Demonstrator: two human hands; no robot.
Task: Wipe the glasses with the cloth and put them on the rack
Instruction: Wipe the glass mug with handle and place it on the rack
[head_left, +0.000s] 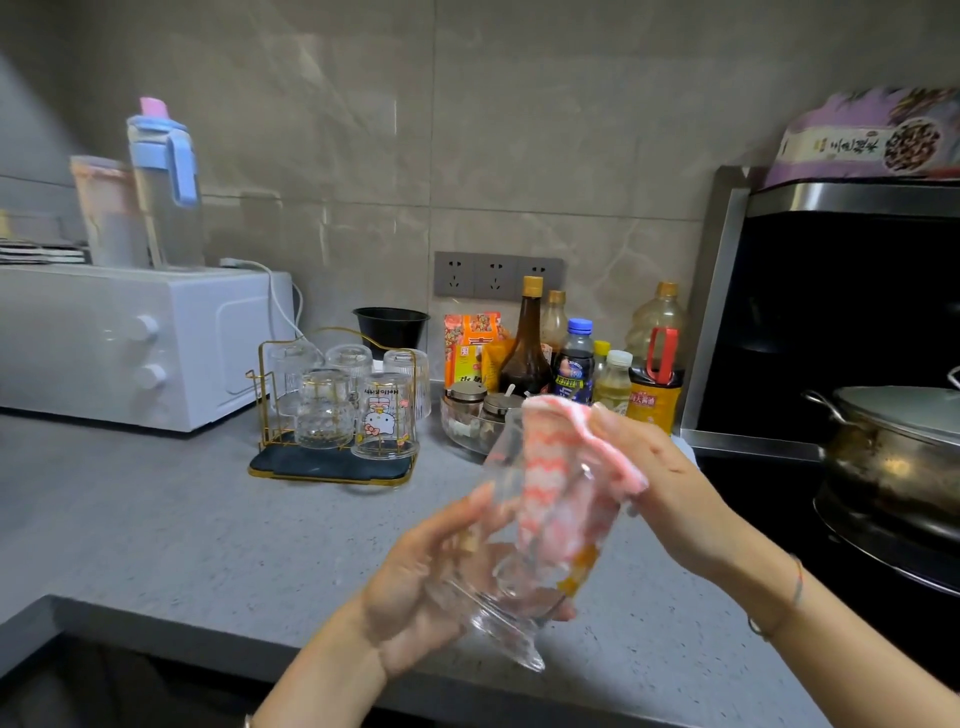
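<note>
Above the grey speckled desk (182, 519), the left hand (415, 587) grips a clear drinking glass (498, 613), tilted mouth-up and away, while the right hand (670, 483) pinches the pink-and-white cloth (550, 467) stuffed inside. The gold wire rack (311, 465) stands ahead-left, nearer the left hand.

cloth (566, 421): pink-white zigzag | rack (311, 464): gold frame, dark tray | counter (208, 519): grey speckled | microwave (104, 338): white | water bottle (166, 171): blue
</note>
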